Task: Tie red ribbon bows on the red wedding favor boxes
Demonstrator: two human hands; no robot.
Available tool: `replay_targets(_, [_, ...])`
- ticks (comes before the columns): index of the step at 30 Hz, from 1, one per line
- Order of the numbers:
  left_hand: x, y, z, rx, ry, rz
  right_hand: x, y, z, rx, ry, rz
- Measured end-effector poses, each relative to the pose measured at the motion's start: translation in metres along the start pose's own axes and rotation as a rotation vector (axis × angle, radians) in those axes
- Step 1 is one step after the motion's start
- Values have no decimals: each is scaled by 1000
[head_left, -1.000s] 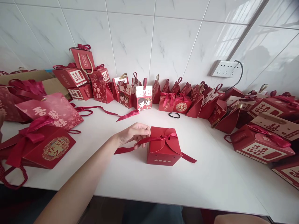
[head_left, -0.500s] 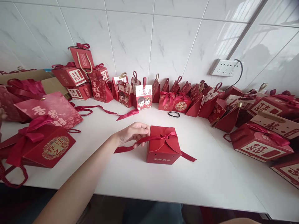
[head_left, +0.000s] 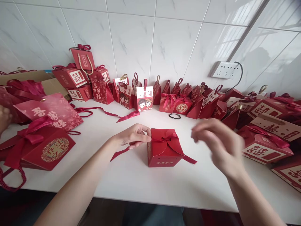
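A red gift box [head_left: 166, 161] stands upright on the white table in front of me, its curved top flaps folded together. Dark red ribbon [head_left: 167, 138] runs across the lid, with one tail lying to the left and another out to the right. At the box's upper left edge, my left hand [head_left: 136, 135] is closed, the ribbon pinched between thumb and fingers. My right hand [head_left: 219, 142] is in the air to the right of the box, apart from it. Motion smears its bent fingers, and I cannot make out anything in them.
Red gift boxes [head_left: 56, 147] with bows stand at the left, and more [head_left: 265, 146] at the right. Small bags [head_left: 144, 99] line the tiled wall. A black hair tie [head_left: 174, 116] and loose ribbon [head_left: 128, 116] lie behind. Another person's hand [head_left: 4, 117] shows at the left edge.
My right hand has come into view from the lower right. My left hand stays at the box's left edge, and the ribbon lies flatter across the lid. Another person's hand shows more clearly at left.
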State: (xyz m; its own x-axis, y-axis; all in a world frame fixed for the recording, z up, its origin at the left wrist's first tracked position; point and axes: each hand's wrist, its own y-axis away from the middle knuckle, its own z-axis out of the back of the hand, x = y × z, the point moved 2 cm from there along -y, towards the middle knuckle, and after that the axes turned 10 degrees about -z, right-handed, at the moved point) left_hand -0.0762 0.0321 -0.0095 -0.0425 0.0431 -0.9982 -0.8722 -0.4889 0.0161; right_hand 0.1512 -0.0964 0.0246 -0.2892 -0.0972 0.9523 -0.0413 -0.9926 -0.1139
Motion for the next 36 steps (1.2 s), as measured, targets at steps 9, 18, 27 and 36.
replay_targets(9, [0,1,-3,44,-19,23,-47,-50,-15,172,134,-42])
replay_targets(18, [-1,1,-3,38,14,65,-51,-42,-10,549,-283,-345])
replay_targets(27, [-7,2,-6,-63,-6,87,-57,-43,-10,593,-373,-373])
replay_targets(36, [0,0,0,-18,5,91,-61,-46,-6,646,-445,-329])
